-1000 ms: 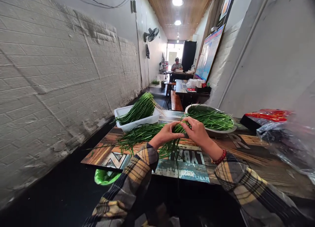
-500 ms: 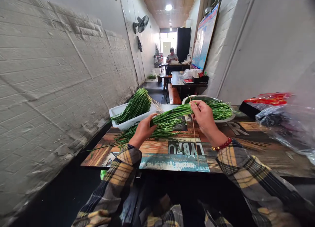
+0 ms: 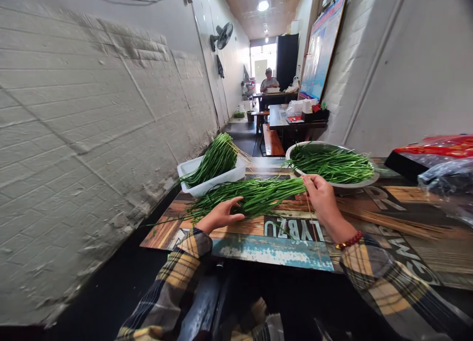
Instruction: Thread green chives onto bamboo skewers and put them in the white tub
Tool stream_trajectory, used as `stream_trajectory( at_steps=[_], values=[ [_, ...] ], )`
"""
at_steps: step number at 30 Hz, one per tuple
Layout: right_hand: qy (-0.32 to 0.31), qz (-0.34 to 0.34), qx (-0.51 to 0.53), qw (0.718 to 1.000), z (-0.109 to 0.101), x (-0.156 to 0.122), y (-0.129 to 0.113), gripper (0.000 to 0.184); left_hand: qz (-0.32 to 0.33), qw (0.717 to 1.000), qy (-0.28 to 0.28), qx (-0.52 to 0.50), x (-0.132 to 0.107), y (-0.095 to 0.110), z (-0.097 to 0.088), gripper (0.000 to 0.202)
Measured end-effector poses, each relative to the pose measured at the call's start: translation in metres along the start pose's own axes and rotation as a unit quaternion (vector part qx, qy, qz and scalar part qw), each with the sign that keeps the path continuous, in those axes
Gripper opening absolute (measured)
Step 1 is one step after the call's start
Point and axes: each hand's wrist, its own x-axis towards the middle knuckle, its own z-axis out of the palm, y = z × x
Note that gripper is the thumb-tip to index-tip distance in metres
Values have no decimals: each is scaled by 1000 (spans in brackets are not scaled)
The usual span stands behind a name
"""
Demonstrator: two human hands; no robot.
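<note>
My right hand (image 3: 320, 197) pinches the pale ends of a bunch of green chives (image 3: 283, 189), together with a thin bamboo skewer (image 3: 312, 218) that hangs down below the fingers. The bunch stretches left from that hand, over loose chives (image 3: 210, 195) on the table. At its left part, my left hand (image 3: 224, 214) lies low beside the greens, thumb and fingers apart, holding nothing. A white plastic tray (image 3: 212, 183) behind it carries a thick bundle of chives (image 3: 218, 158), with skewers sticking out of its right end.
Right of the tray stands a metal bowl (image 3: 364, 183) of loose chives. Bare bamboo skewers (image 3: 395, 220) lie on the patterned table (image 3: 273, 252). Plastic bags (image 3: 449, 178) and a black box (image 3: 406, 166) sit at the right. Farther back, a person (image 3: 269, 82) sits at another table.
My left hand has let go of the bunch and opened. The chives have come down onto the pile, and my right hand has lowered with their ends. The camera view has shifted left.
</note>
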Motion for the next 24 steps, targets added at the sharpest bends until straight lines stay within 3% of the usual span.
stream_trajectory(
  at_steps=[4, 8, 11, 15, 17, 19, 22, 24],
  values=[
    [35, -30, 39, 998, -15, 6, -23, 32, -6, 998, 29, -61, 4, -4, -1, 48],
    [112, -76, 88, 987, -37, 16, -51, 23, -10, 993, 85, -85, 7, -7, 2, 44],
    [193, -90, 105, 971, -60, 24, -66, 16, -7, 989, 120, -81, 8, -7, 3, 40],
    [251, -107, 111, 956, -89, 27, -79, 9, 9, 987, 160, -32, 3, 4, 1, 31],
    [261, -123, 102, 952, -95, 24, -86, 10, 43, 990, 136, 22, 0, 15, 2, 28],
    [251, -131, 92, 955, -96, 19, -92, 12, 94, 987, 69, 110, -3, 29, 9, 25],
    [219, -131, 86, 963, -87, 10, -97, 17, 134, 968, -32, 209, -4, 46, 29, 20],
    [196, -128, 90, 968, -77, 5, -99, 21, 134, 964, -63, 222, -1, 51, 45, 18]
  ],
)
